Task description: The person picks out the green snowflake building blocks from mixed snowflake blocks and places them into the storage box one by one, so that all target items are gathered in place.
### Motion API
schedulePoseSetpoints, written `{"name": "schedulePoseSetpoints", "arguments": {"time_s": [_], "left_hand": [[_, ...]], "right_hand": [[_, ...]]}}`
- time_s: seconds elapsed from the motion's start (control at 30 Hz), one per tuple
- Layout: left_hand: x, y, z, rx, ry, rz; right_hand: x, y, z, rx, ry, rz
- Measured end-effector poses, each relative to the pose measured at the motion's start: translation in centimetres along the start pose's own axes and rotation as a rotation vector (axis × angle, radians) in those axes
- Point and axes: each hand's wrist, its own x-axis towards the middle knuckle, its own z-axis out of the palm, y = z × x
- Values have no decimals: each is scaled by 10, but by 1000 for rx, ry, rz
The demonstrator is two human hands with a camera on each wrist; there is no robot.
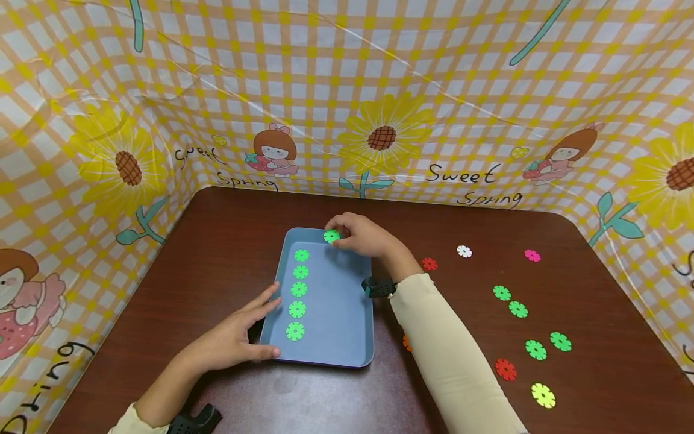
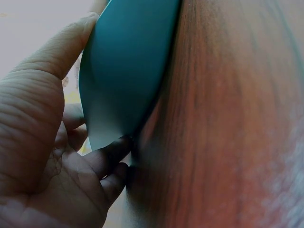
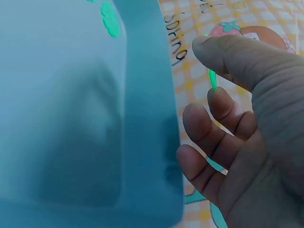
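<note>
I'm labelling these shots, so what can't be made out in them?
Head: part of an orange disc, behind the right sleeve.
Head: the far right corner of the tray, behind the right hand.
Right wrist: the face of the held green disc, edge-on and partly behind the thumb.
Right wrist: another green piece, cut off by the top edge.
Left wrist: the tray's full outline, cut off by the top edge.

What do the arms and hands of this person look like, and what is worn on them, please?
The left hand and right hand are bare, without gloves. The right sleeve is plain pale cream; the left sleeve shows the same colour. A black band is around the right wrist, and a black device is at the left.
</note>
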Motion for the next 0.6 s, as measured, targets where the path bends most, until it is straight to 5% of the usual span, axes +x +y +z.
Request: {"name": "schedulePoseSetpoints", "arguments": {"time_s": [0.6], "left_hand": [[0, 0, 0, -16, -10, -6]], "right_hand": [[14, -4, 29, -36, -60, 43]]}}
